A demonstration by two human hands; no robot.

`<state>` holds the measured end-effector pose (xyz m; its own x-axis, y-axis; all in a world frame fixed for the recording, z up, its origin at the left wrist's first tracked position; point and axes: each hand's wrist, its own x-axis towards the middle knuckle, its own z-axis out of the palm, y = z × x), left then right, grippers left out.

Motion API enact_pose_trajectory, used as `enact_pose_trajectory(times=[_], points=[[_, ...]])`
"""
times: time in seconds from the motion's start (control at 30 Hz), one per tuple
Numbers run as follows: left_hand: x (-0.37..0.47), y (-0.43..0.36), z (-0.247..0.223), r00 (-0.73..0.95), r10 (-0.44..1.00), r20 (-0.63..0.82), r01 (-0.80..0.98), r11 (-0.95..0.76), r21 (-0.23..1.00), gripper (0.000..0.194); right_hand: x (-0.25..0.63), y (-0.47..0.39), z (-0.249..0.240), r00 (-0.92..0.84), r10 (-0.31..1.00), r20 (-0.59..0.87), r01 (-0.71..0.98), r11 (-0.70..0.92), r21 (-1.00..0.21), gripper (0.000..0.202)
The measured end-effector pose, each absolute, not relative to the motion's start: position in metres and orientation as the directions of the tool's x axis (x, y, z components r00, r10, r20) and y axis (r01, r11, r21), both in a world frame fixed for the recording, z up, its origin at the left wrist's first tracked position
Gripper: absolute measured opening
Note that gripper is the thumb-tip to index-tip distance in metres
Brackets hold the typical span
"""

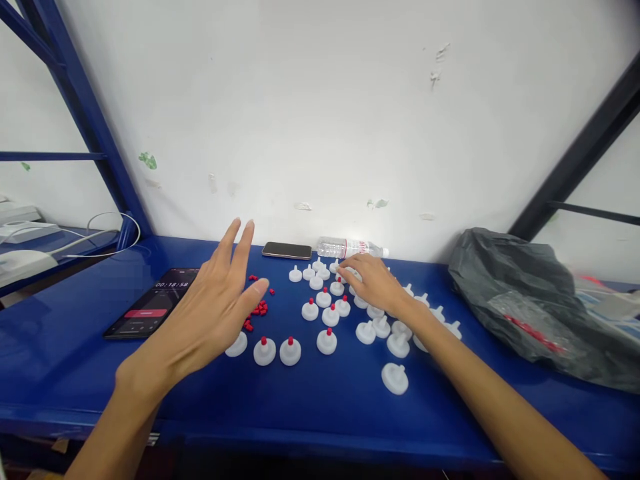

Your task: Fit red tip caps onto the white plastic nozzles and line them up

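Note:
My left hand (215,307) is raised over the left part of the blue table, its fingers apart and nothing in them. Beside it lie small red caps (260,308). White round parts with red-capped tips, one of them (290,351) at the front, stand in the middle. My right hand (370,280) reaches among the white parts at the back, fingertips low beside an uncapped one (335,267). Whether those fingers grip a part cannot be made out. More uncapped white parts, such as one near the front (395,378), lie around and under the right forearm.
A phone showing a timer (150,303) lies at the left. Another phone (287,251) and a plastic bottle (350,248) lie along the wall. A dark plastic bag (530,307) covers the right side. Blue shelf posts (90,100) frame the table.

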<state>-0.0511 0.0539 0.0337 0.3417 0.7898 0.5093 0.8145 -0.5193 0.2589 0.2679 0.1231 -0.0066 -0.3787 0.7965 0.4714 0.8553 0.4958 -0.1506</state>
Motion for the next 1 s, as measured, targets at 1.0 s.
enact_pose_trajectory(times=[1.0], points=[[-0.046,0.072,0.022,0.512,0.833,0.209,0.806,-0.550,0.219,0.028,0.272,0.125,-0.001,-0.358,0.750,0.557,0.862,0.495,-0.112,0.025]])
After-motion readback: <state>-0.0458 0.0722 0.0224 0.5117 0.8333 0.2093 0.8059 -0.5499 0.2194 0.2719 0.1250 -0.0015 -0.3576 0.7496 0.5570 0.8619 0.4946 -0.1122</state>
